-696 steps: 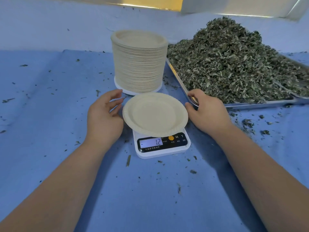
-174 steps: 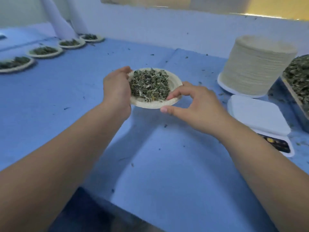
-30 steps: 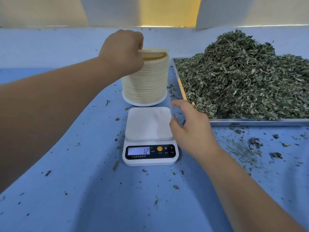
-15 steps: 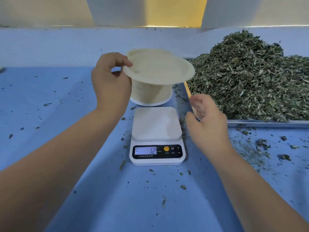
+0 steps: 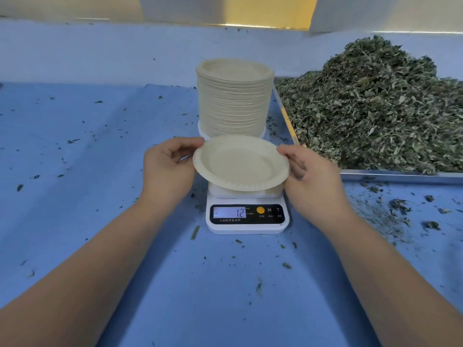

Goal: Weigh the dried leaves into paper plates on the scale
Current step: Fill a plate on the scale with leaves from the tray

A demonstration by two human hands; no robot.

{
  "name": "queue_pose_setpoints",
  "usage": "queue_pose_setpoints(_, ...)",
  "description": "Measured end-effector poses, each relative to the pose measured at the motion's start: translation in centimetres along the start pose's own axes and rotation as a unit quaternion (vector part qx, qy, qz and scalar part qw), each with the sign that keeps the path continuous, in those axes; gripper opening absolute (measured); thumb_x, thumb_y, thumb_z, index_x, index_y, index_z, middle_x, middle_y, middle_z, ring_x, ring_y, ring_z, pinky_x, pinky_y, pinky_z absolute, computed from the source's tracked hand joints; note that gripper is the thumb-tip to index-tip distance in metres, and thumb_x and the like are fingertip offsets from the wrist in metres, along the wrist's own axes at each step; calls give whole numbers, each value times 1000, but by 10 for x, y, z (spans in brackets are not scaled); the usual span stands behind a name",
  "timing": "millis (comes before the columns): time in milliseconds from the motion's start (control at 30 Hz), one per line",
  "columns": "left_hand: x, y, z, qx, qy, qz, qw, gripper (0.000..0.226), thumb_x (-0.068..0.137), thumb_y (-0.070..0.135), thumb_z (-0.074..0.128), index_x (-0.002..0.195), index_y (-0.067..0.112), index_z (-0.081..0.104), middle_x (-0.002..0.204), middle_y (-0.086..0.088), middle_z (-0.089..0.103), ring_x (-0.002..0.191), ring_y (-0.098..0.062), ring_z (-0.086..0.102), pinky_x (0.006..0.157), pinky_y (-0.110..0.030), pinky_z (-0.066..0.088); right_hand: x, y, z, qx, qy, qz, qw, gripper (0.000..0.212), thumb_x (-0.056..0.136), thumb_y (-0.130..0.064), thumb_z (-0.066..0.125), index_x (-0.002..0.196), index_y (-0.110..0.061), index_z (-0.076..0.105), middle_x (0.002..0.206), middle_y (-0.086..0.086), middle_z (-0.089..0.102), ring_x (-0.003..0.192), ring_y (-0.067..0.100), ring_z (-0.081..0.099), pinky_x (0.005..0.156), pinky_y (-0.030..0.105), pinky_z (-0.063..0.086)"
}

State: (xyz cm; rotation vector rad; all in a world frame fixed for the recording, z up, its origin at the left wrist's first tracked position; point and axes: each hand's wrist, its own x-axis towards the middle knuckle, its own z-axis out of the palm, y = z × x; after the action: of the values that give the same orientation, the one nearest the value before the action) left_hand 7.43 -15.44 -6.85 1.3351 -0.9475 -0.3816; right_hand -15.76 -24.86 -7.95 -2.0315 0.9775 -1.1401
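Observation:
An empty cream paper plate [image 5: 240,162] sits just over the platform of the white digital scale [image 5: 246,216], whose display reads -12. My left hand [image 5: 167,166] pinches the plate's left rim and my right hand [image 5: 308,171] pinches its right rim. I cannot tell whether the plate rests on the platform. Behind the scale stands a tall stack of paper plates [image 5: 234,98]. To the right, a big heap of dried green leaves [image 5: 375,106] fills a metal tray [image 5: 400,177].
Blue cloth [image 5: 87,171] covers the table, with leaf crumbs scattered over it, thickest at the right in front of the tray. A pale wall runs along the back.
My left hand brought the plate down from above the stack to the scale. My right hand moved in and took the plate's right rim.

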Motion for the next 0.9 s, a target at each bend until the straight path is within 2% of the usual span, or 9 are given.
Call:
queue_pose_setpoints(133,5,-5,-5,-52,-36,-41,997,35,90,-12,66,99,20,78,98,8,80,100,-8,75,83,-14,56,0,4,1,2,-35,22,999,46,95,5,56,130,-24,63,117,-33,61,118,-13,57,97,8,45)
queue_pose_setpoints(300,7,-15,-2,-62,-52,-78,994,38,92,-12,63,106,22,74,104,13,79,104,-3,73,82,-13,55,-1,-1,-2,-46,-63,32,996,63,88,14,43,135,-26,57,129,-6,65,126,14,58,106,37,49)
queue_pose_setpoints(467,6,-19,-2,-39,-35,-104,993,36,97,-5,59,112,26,70,118,12,74,107,-1,71,95,-24,57,-5,-10,-9,-100,-52,25,993,67,84,14,38,136,-23,57,118,10,69,109,31,65,99,49,53)
queue_pose_setpoints(567,3,-17,1,-76,-11,-124,989,30,104,9,49,108,29,71,124,5,72,115,-6,69,104,-29,53,-8,-19,-15,-128,26,2,991,57,85,10,43,129,-19,64,114,3,71,104,22,67,94,37,55)
queue_pose_setpoints(633,2,-15,6,-86,5,-136,987,28,105,22,45,108,34,71,124,11,70,117,-2,66,107,-30,51,-4,-24,-21,-133,93,-7,987,45,87,2,48,119,-19,69,103,-5,72,92,16,67,85,28,54)
queue_pose_setpoints(700,0,-16,10,-96,3,-148,984,26,101,34,45,108,37,70,123,15,70,118,2,64,107,-30,50,8,-25,-26,-164,113,-4,980,33,90,-8,51,114,-21,69,98,-5,72,81,14,65,76,28,53)
queue_pose_setpoints(800,0,-18,13,-89,-17,-158,983,29,92,45,46,108,39,69,125,17,69,118,1,63,106,-30,49,37,-14,-35,-249,33,38,967,25,98,-29,50,118,-24,63,72,-2,64,53,16,53,50,27,40)
queue_pose_setpoints(833,1,-18,13,-85,-20,-160,983,28,91,46,47,106,39,69,123,18,69,117,1,64,106,-30,49,48,-9,-37,-273,-1,57,960,28,100,-34,47,123,-24,60,69,-1,61,52,17,52,49,28,35)
queue_pose_setpoints(900,1,-19,12,-73,-22,-162,984,25,95,43,46,101,42,70,117,19,71,115,1,64,106,-32,50,68,3,-40,-308,-57,102,944,39,104,-36,42,139,-21,52,89,5,65,70,22,57,58,30,37)
